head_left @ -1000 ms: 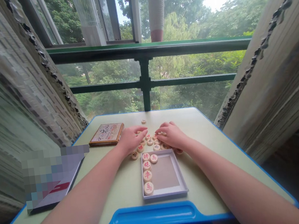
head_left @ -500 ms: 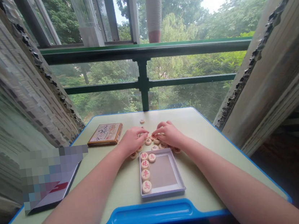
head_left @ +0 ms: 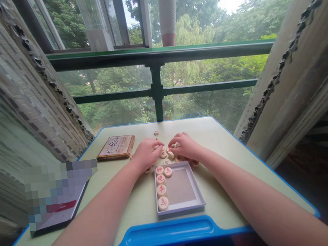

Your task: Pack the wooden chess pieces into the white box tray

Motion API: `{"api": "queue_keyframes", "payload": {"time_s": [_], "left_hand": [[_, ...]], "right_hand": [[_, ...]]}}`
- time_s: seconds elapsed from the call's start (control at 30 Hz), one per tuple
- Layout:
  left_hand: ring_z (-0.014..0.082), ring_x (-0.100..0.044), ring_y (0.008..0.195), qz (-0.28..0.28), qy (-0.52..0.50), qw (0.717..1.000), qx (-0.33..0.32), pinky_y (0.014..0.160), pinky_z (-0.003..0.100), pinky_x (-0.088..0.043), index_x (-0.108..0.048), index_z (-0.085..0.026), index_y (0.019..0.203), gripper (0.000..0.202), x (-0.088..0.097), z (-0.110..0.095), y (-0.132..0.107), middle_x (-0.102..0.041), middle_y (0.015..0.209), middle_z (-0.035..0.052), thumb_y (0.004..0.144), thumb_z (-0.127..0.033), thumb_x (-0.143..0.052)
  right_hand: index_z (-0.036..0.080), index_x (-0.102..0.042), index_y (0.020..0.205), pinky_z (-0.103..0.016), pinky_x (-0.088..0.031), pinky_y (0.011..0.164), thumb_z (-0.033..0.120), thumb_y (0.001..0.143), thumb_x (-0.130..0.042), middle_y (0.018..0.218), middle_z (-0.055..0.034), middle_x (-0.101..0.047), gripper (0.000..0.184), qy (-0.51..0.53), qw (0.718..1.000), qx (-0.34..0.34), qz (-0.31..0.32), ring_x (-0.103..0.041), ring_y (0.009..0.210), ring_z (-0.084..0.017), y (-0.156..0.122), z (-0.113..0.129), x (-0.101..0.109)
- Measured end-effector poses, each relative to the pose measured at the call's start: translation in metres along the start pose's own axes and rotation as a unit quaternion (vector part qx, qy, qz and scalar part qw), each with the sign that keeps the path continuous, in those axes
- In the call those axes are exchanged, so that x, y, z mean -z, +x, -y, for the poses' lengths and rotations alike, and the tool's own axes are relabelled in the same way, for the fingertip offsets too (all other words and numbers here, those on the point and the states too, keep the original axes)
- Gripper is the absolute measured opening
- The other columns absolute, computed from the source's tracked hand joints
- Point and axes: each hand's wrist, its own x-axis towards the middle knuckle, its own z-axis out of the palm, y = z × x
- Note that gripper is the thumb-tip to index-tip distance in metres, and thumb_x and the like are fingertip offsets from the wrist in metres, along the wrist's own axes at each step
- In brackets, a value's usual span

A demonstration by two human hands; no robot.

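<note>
A pile of round wooden chess pieces (head_left: 164,155) with red and dark characters lies on the pale table (head_left: 132,206). My left hand (head_left: 146,154) rests on the pile's left side with fingers curled and tips pinched together. My right hand (head_left: 186,146) covers the right side, its fingers curled round a piece at the fingertips. Both hands nearly touch over the pile. Just in front of them sits a shallow white box (head_left: 197,188) with several red-marked pieces (head_left: 161,190) lined along its left wall.
A brown printed box lid (head_left: 116,147) lies at the back left. One stray piece (head_left: 155,132) sits near the far edge. A blurred booklet (head_left: 56,196) lies at the left. The table has a blue rim with a groove (head_left: 165,231) in front; a green railing (head_left: 157,92) stands behind.
Both hands have drawn closer together over the pile and their fingers have curled in from a flatter pose. The view has shifted slightly.
</note>
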Motion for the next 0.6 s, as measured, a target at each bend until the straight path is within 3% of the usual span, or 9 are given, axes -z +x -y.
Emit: {"api": "queue_keyframes", "payload": {"time_s": [0.2,0.3,0.4,0.5,0.6], "left_hand": [[0.0233,-0.059,0.097,-0.003,0.024,0.999,0.024,0.09,0.036,-0.044,-0.072,-0.021,0.088,0.025,0.001,0.003,-0.001,-0.07,0.093,0.0054,0.076,-0.029,-0.051],[0.0236,-0.059,0.099,-0.004,-0.011,0.999,0.04,0.091,0.035,-0.044,-0.07,-0.02,0.096,0.029,0.003,-0.001,-0.001,-0.07,0.095,0.006,0.077,-0.033,-0.052],[0.0237,-0.061,0.097,0.002,-0.132,0.989,0.068,0.089,0.034,-0.045,-0.068,-0.016,0.101,0.036,0.006,-0.009,-0.001,-0.07,0.098,0.0079,0.078,-0.04,-0.054],[0.0227,-0.063,0.091,0.015,-0.278,0.955,0.1,0.083,0.033,-0.047,-0.069,-0.013,0.093,0.037,0.007,-0.017,-0.001,-0.071,0.094,0.0091,0.075,-0.044,-0.058],[0.0204,-0.063,0.086,0.008,-0.36,0.922,0.142,0.078,0.031,-0.047,-0.067,-0.012,0.089,0.037,0.007,-0.02,-0.001,-0.071,0.091,0.0093,0.069,-0.043,-0.066]], "right_hand": [[0.021,-0.071,0.083,-0.033,-0.037,0.084,0.036,0.076,-0.063,0.087,-0.0073,-0.061,0.019,0.014,1.0,-0.001,-0.026,-0.049,0.09,-0.021,-0.002,-0.002,0.003],[0.021,-0.07,0.087,-0.034,-0.038,0.084,0.039,0.077,-0.062,0.089,-0.0069,-0.061,0.022,0.039,0.997,0.019,-0.062,-0.049,0.091,-0.021,-0.003,0.001,0.009],[0.021,-0.068,0.089,-0.032,-0.039,0.082,0.038,0.078,-0.062,0.092,-0.0067,-0.06,0.022,0.073,0.993,0.049,-0.083,-0.05,0.093,-0.021,-0.006,0.007,0.016],[0.021,-0.067,0.09,-0.031,-0.041,0.081,0.035,0.078,-0.062,0.093,-0.0066,-0.06,0.019,0.091,0.988,0.076,-0.094,-0.05,0.095,-0.02,-0.009,0.014,0.019],[0.021,-0.064,0.093,-0.032,-0.041,0.081,0.032,0.076,-0.064,0.093,-0.0059,-0.06,0.02,0.092,0.985,0.085,-0.12,-0.051,0.093,-0.02,-0.012,0.018,0.019]]}}
